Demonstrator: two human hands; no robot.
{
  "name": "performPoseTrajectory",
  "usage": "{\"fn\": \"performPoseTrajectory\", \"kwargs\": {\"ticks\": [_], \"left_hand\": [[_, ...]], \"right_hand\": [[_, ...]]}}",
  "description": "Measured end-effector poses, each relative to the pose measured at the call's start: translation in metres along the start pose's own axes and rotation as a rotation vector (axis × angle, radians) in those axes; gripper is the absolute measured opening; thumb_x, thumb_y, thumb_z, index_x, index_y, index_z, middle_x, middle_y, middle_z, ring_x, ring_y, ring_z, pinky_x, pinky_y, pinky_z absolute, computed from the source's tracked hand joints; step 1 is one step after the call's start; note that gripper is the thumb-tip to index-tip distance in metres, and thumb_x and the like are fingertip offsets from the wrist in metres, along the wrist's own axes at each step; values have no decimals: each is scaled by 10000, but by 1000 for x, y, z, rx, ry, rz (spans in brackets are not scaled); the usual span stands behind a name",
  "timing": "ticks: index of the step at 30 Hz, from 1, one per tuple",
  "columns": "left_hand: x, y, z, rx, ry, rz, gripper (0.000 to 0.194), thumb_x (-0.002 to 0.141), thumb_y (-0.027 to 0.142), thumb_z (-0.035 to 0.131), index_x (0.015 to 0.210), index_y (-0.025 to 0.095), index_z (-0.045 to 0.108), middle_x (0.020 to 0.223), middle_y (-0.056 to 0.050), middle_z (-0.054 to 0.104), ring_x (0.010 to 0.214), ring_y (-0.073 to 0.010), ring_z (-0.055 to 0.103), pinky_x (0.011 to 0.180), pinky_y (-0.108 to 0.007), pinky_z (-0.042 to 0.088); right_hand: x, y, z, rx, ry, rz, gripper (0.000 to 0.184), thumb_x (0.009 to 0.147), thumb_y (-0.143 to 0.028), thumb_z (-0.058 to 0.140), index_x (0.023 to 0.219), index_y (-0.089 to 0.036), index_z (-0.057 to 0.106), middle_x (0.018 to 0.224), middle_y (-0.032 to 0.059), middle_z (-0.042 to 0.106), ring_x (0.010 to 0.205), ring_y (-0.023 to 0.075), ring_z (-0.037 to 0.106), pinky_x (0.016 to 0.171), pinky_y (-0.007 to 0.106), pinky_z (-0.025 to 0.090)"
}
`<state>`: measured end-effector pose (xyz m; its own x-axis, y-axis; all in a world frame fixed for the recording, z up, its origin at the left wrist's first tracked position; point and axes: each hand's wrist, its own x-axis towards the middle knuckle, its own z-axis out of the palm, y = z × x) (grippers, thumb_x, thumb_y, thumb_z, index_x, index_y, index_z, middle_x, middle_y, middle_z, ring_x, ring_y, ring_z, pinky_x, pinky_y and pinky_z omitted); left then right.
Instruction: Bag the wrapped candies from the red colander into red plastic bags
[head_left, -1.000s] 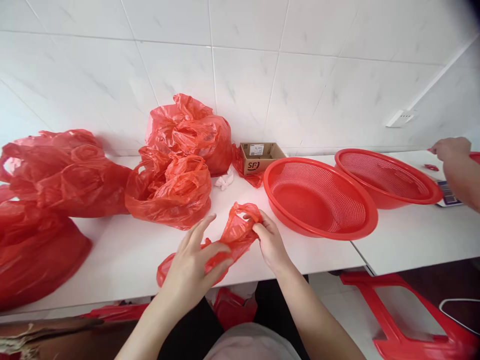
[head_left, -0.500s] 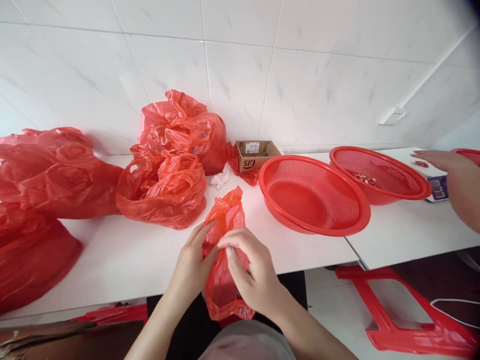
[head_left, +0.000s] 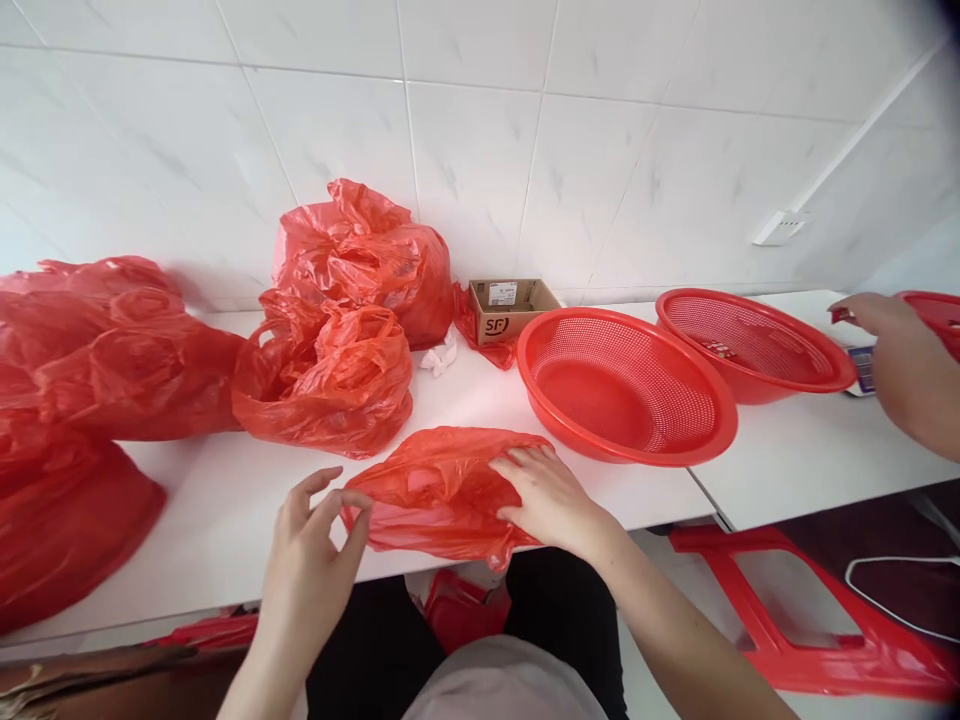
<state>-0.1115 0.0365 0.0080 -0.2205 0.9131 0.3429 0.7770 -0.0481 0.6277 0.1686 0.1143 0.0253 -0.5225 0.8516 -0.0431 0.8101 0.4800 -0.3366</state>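
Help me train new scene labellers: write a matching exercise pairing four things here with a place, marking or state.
Things
1. Open brown rectangular cardboard box
2. Thin, spread-out red plastic bag
3. White wall socket
4. Nearer round red plastic basket

Descriptions
A. Under the person's right hand
B. Has perforated sides
C. Marked "SF" on its front
D. Mounted on the white tiled wall

Pairs: 1-C, 2-A, 3-D, 4-B

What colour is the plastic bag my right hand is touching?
The plastic bag is red and see-through, shown best in the head view.
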Motion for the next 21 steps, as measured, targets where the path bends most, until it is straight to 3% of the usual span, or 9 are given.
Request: {"fn": "performPoseTrajectory", "kwargs": {"ticks": [2, 5, 7, 9, 12, 14, 17, 19, 21], "left_hand": [[-6, 26, 10, 79, 115, 194, 114, 889, 297, 599, 868, 219, 680, 1370, -135, 477, 1279, -341, 501, 1035, -554, 449], [-4, 50, 35, 109, 32, 335, 190, 876, 238, 622, 1051, 246, 697, 1479, -136, 433, 1386, -362, 398, 1100, -563, 370], [5, 50, 53, 27, -103, 206, 395, 867, 229, 612, 1258, 278, 636, 1526, -127, 427, 1394, -369, 394, 1115, -575, 331], [18, 41, 62, -84, -191, 24, 449, 880, 244, 567, 1326, 283, 596, 1443, -130, 538, 1298, -364, 502, 1072, -573, 362], [39, 19, 52, -208, -235, -144, 332, 888, 315, 527, 1182, 232, 658, 1036, -125, 714, 964, -324, 662, 911, -520, 474], [50, 6, 34, -343, -272, -226, 313, 870, 370, 538, 1119, 209, 641, 838, -72, 685, 763, -255, 661, 795, -440, 520], [58, -5, 12, -572, -338, -313, 374, 843, 423, 557, 1145, 204, 581, 742, 13, 597, 519, -123, 519, 632, -322, 516], [57, -7, 9, -654, -341, -356, 376, 827, 417, 573, 1133, 198, 580, 715, 36, 555, 468, -84, 429, 573, -286, 489], [52, -3, 14, -670, -308, -376, 384, 831, 421, 580, 1138, 191, 593, 744, 19, 563, 522, -102, 480, 586, -298, 503]], "right_hand": [[5, -9, -2, 52, 70, 9, 464, 857, -257, 660, 1312, -173, 631, 1309, 143, 647, 1224, 314, 569, 1084, 483, 364], [15, -28, 9, 115, 119, 24, 364, 925, -246, 565, 1267, -156, 654, 1190, 139, 702, 1127, 297, 630, 1008, 452, 436], [19, -36, 23, 114, 107, 34, 373, 918, -237, 564, 1271, -150, 649, 1202, 154, 691, 1152, 312, 618, 1018, 461, 434], [19, -37, 36, 84, 47, 28, 492, 855, -241, 641, 1338, -155, 608, 1369, 183, 594, 1300, 359, 516, 1089, 509, 375], [13, -20, 39, 100, -121, -37, 763, 749, -207, 702, 1478, -214, 476, 1543, 167, 426, 1408, 381, 402, 1121, 535, 352], [6, -1, 30, 159, -219, -56, 833, 742, -148, 649, 1526, -279, 401, 1538, 113, 453, 1376, 333, 466, 1090, 477, 414], [-1, 23, 7, 195, -297, 38, 846, 740, -52, 554, 1524, -330, 401, 1500, 50, 512, 1329, 290, 531, 1057, 433, 457], [-3, 27, -6, 230, -267, 30, 784, 763, -46, 537, 1489, -332, 459, 1494, 22, 518, 1348, 279, 513, 1087, 442, 433], [-2, 22, -12, 306, -156, -75, 655, 827, -90, 530, 1439, -321, 527, 1475, -1, 539, 1363, 249, 497, 1132, 433, 390]]}}
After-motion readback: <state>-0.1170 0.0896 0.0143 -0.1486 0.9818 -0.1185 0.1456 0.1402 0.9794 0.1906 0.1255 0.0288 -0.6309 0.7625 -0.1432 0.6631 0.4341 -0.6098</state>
